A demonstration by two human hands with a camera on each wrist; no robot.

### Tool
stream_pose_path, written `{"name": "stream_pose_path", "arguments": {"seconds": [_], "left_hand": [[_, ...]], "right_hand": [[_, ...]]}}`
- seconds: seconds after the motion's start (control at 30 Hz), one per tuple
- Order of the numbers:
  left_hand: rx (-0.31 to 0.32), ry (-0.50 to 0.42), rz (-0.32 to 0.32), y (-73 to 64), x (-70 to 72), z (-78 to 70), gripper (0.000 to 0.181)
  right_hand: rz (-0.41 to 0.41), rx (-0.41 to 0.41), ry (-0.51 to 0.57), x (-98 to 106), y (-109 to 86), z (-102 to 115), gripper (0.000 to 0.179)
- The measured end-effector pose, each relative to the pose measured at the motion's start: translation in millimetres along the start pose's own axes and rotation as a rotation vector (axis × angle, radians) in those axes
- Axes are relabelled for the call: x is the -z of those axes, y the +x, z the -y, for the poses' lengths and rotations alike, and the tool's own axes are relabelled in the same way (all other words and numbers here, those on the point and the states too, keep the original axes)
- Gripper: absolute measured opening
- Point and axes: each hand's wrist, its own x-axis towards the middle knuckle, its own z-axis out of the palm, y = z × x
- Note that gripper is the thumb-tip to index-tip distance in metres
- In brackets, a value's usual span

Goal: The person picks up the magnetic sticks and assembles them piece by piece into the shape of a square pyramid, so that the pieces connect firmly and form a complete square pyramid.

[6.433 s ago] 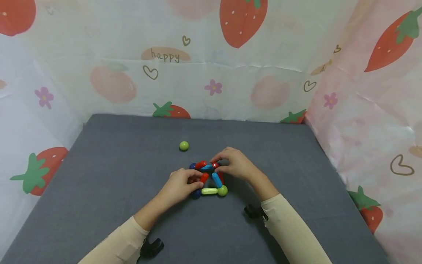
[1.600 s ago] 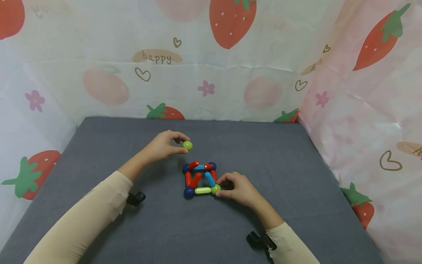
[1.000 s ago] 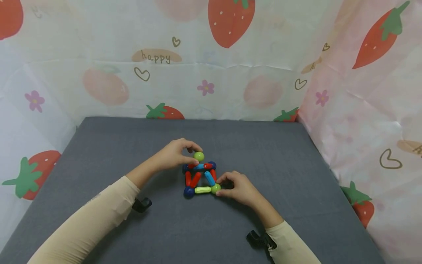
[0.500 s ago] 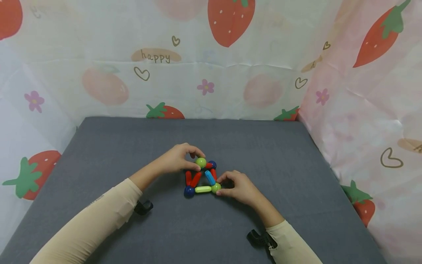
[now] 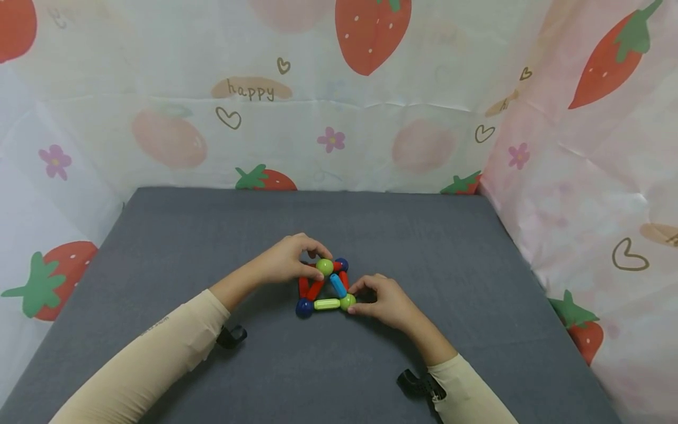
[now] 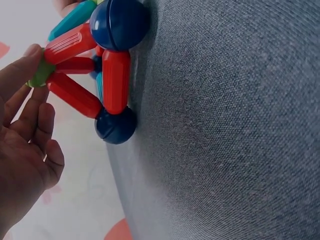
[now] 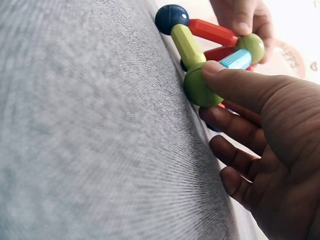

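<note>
Magnetic rods and balls form a pyramid-shaped frame on the cloth. My left hand (image 5: pixel 288 259) pinches a green ball (image 5: pixel 325 267) at the top, where leaning red rods (image 6: pixel 75 95) and a light blue rod (image 5: pixel 338 285) meet it. At the near right corner, my right hand (image 5: pixel 389 300) holds another green ball (image 7: pixel 197 87) between thumb and fingers. A yellow-green rod (image 5: pixel 326 304) joins that corner to a dark blue ball (image 5: pixel 304 308) at near left. Behind stands one more dark blue ball (image 5: pixel 342 263); my left fingers hide the far left corner in the head view.
Grey cloth (image 5: pixel 450 253) covers the table around the frame. A strawberry-print curtain (image 5: pixel 365 118) closes off the back and both sides. Black wrist straps (image 5: pixel 231 337) sit below each sleeve cuff.
My left hand has picked the loose green ball off the cloth behind, brought it right and lowered it onto the leaning rods. My right hand went from the far right corner to the near one.
</note>
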Motion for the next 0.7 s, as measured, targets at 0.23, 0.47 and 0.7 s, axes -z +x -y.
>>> {"name": "stream_pose_path", "arguments": {"seconds": [0.23, 0.47, 0.7], "left_hand": [[0.005, 0.009, -0.001, -2.2, -2.6, -3.4, 0.035], [-0.017, 0.053, -0.01, -2.6, -4.5, -5.8, 0.036], [-0.009, 0.04, -0.016, -3.9, -5.4, -6.0, 0.035]], "right_hand": [[0.004, 0.002, -0.002, 0.1, 0.2, 0.3, 0.025], [0.006, 0.008, -0.002, 0.9, -0.6, 2.3, 0.025], [0.007, 0.013, 0.002, -0.1, -0.7, 0.8, 0.025]]}}
